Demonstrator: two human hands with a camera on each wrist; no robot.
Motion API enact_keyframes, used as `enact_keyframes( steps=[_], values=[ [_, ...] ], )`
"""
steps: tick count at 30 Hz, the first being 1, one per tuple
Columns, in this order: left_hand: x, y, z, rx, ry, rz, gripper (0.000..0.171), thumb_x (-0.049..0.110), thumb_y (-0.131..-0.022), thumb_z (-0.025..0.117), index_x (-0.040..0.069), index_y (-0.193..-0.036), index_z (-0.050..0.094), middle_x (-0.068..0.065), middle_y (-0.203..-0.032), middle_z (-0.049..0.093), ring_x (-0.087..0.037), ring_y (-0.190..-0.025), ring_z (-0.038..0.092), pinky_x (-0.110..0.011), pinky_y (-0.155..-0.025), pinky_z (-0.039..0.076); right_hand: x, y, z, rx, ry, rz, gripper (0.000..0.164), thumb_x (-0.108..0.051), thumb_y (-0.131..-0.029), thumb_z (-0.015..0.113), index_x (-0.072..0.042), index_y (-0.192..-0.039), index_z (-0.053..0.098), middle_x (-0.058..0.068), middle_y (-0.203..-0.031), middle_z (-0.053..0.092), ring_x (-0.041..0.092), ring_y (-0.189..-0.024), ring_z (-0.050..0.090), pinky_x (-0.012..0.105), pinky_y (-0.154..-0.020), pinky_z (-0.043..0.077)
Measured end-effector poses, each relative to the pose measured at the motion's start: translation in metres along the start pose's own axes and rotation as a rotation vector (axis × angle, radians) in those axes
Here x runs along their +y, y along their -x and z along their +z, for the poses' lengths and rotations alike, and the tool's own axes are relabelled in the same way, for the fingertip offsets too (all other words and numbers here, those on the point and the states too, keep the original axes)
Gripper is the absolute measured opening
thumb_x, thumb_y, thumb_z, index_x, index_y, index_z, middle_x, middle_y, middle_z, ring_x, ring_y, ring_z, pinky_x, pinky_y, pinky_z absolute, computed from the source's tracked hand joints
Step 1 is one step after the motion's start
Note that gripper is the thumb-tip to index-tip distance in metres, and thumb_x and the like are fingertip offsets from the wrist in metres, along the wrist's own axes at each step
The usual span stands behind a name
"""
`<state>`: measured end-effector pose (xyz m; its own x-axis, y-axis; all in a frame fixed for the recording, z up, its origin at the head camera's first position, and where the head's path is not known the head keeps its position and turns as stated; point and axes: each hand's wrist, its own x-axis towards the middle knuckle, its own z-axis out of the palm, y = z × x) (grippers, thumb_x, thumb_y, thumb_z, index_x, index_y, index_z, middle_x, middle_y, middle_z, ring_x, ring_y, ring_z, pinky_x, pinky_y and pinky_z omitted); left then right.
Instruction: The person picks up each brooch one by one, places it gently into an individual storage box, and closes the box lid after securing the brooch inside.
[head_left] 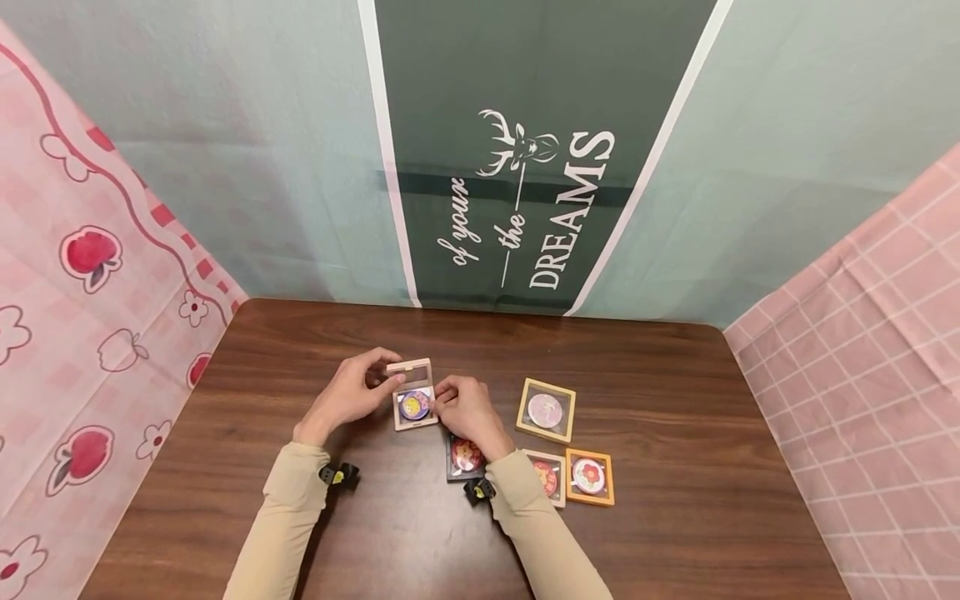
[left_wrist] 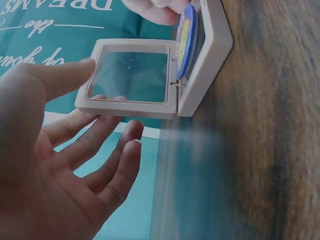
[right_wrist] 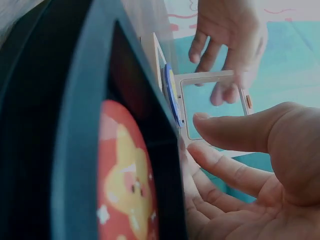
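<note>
My left hand (head_left: 352, 392) pinches the raised clear lid (left_wrist: 131, 77) of a small cream display case (head_left: 415, 423), thumb on one side and fingers on the other. The case's base rests on the table with a round blue-rimmed badge (head_left: 414, 405) in it, bearing a yellow and pink picture. At the case's right edge is my right hand (head_left: 467, 410), thumb and index finger apart beside the badge. Whether its fingertips touch the badge or the wall is hard to tell. Under the right wrist lies a black case (right_wrist: 75, 125) with a red badge (right_wrist: 127, 170) showing a yellow star.
Right of the hands lie a yellow-framed case (head_left: 546, 435) with a pink badge, an orange case (head_left: 590, 501) with a flower badge, and another cream case (head_left: 557, 502) partly behind the right sleeve. Printed cloths (head_left: 300, 150) hang around the brown table (head_left: 675, 400).
</note>
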<state>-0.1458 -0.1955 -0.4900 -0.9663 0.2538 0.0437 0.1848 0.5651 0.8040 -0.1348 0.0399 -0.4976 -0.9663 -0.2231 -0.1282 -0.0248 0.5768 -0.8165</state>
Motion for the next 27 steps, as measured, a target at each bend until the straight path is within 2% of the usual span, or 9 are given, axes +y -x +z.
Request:
enact_keyframes(
  steps=[6,12,17,23,27],
  values=[
    [0.001,0.000,0.000,0.020,-0.006,0.016,0.020,0.025,-0.108,0.065,0.012,-0.122,0.073,-0.008,-0.112,0.076,-0.025,-0.104,0.072,-0.049,-0.095,0.057,-0.001,0.001,0.001,-0.061,-0.052,0.036,0.031,-0.006,-0.079,0.092,-0.002,-0.106,0.077,0.008,-0.093,0.077,0.011,-0.078,0.073,0.026,-0.073,0.058],
    [0.002,0.000,0.001,0.034,-0.044,0.054,0.025,0.026,-0.113,0.055,0.011,-0.114,0.075,-0.009,-0.111,0.077,-0.024,-0.103,0.070,-0.049,-0.095,0.056,-0.002,0.002,0.004,-0.087,-0.063,0.037,0.048,0.000,-0.069,0.098,0.002,-0.111,0.074,0.011,-0.096,0.076,0.014,-0.079,0.074,0.026,-0.071,0.058],
    [0.003,0.001,0.001,0.016,-0.038,0.050,0.021,0.022,-0.111,0.059,0.010,-0.112,0.076,-0.008,-0.109,0.077,-0.021,-0.101,0.070,-0.046,-0.094,0.057,0.001,0.002,0.009,-0.069,-0.020,0.016,0.052,0.002,-0.065,0.100,0.000,-0.109,0.073,0.008,-0.093,0.075,0.011,-0.078,0.072,0.026,-0.071,0.057],
    [0.008,0.003,-0.001,-0.058,0.016,0.030,0.016,0.021,-0.108,0.065,0.012,-0.112,0.078,-0.004,-0.112,0.078,-0.019,-0.105,0.071,-0.045,-0.096,0.058,0.001,0.003,0.010,-0.043,-0.007,-0.001,0.051,0.005,-0.065,0.098,0.001,-0.110,0.073,0.008,-0.093,0.074,0.014,-0.079,0.073,0.025,-0.070,0.057],
    [0.009,0.002,-0.001,-0.098,0.040,0.051,0.013,0.019,-0.106,0.069,0.011,-0.105,0.078,-0.004,-0.115,0.078,-0.020,-0.108,0.072,-0.039,-0.095,0.058,0.001,0.003,0.009,-0.035,-0.012,-0.004,0.052,0.005,-0.066,0.098,0.001,-0.111,0.073,0.009,-0.093,0.074,0.015,-0.080,0.074,0.025,-0.070,0.057]
  ],
)
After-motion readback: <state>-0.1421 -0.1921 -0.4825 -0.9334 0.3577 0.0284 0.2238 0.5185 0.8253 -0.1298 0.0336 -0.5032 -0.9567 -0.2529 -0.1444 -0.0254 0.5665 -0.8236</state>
